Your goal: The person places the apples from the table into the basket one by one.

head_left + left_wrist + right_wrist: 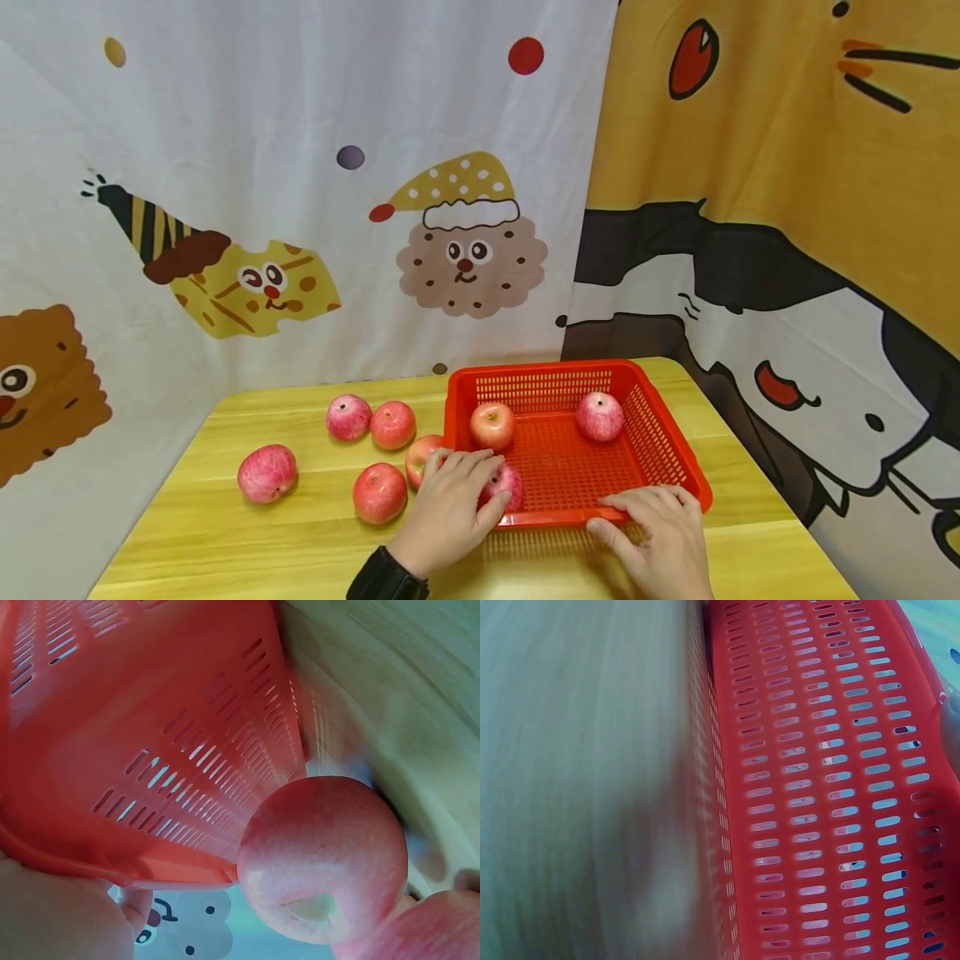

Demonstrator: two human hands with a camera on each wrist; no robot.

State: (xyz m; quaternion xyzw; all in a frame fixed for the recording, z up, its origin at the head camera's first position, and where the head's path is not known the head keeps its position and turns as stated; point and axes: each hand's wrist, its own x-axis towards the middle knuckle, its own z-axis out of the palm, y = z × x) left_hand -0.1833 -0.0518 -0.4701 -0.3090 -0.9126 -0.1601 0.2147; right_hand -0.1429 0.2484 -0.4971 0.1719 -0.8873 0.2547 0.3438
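Red slotted basket (818, 787) wall beside blurred table (570, 750)
My right hand (952, 731) edges in by the rim.

On the table (180, 533), a basket (562, 462); inside it, one apple (492, 426) back left, one apple (600, 417) back right and one apple (510, 481) front left; left of the basket, an apple (421, 460) just beside it, another apple (379, 493) left-front of that, two apples (393, 425) side by side farther back, a last apple (267, 473) farthest left; behind the table, a curtain (285, 100)

Cartoon cheese (255, 292) and cookie (472, 275) smile from a white curtain (285, 83) behind a yellow table (247, 542), a black-and-white character (825, 358) at right.
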